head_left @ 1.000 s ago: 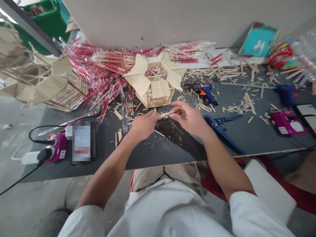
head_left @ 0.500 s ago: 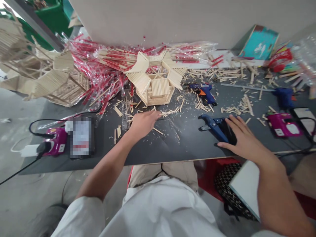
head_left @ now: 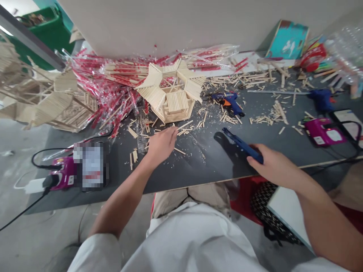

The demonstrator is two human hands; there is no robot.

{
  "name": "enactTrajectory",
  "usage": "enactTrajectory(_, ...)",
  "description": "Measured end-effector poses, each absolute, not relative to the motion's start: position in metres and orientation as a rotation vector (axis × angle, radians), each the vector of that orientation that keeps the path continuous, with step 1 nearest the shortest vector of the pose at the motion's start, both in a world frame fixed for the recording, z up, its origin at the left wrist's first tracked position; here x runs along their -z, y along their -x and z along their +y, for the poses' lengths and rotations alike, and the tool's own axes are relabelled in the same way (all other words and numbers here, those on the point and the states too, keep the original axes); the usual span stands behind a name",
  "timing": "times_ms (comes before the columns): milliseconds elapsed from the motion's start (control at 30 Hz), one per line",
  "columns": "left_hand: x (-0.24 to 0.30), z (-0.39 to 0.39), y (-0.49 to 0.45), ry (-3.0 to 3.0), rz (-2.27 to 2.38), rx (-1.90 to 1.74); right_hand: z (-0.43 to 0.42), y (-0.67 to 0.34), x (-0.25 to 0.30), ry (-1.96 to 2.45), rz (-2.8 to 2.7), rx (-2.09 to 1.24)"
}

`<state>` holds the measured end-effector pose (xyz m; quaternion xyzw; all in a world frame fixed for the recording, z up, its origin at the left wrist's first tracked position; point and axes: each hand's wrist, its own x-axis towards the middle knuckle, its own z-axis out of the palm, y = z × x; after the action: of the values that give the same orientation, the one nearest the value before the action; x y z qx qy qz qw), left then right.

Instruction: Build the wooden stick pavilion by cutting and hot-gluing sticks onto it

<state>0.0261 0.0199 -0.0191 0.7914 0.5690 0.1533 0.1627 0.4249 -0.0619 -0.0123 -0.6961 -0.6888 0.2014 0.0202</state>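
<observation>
My right hand (head_left: 270,165) is closed around the handles of blue cutting pliers (head_left: 241,143) and holds them lifted over the dark table (head_left: 198,170), jaws pointing up-left. My left hand (head_left: 161,144) rests on the table with fingers curled, pinching a few short wooden sticks (head_left: 183,129) at its fingertips. Just beyond it stands a small hexagonal stick-built pavilion model (head_left: 170,92) with a star-shaped roof.
Red-wrapped chopstick packets (head_left: 113,83) pile up behind the model. A bigger stick structure (head_left: 48,102) lies far left. Two blue glue guns (head_left: 229,101) (head_left: 321,99), magenta devices (head_left: 323,131) (head_left: 64,173), a blurred phone (head_left: 90,164), cables and stick offcuts (head_left: 269,115) litter the table.
My right hand left the sticks, went right to the blue pliers, gripped them and raised them off the table. My left hand lowered to the tabletop, keeping the sticks.
</observation>
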Motion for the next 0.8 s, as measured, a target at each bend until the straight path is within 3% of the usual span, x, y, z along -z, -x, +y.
enactTrajectory(67,0.016,0.017,-0.03,-2.221,1.579,-0.444,-0.06,-0.397,0.0,2.068,-2.065,-1.005)
enactTrajectory(133,0.013,0.015,-0.032,-2.2,1.557,-0.443,-0.054,-0.367,-0.007,1.882,-2.054,-1.164)
enactTrajectory(300,0.012,0.014,-0.032,-2.205,1.637,-0.366,-0.039,-0.306,-0.002,1.605,-2.014,-1.136)
enactTrajectory(800,0.007,0.009,-0.032,-2.245,1.708,-0.44,-0.044,-0.277,-0.001,1.503,-1.759,-1.27)
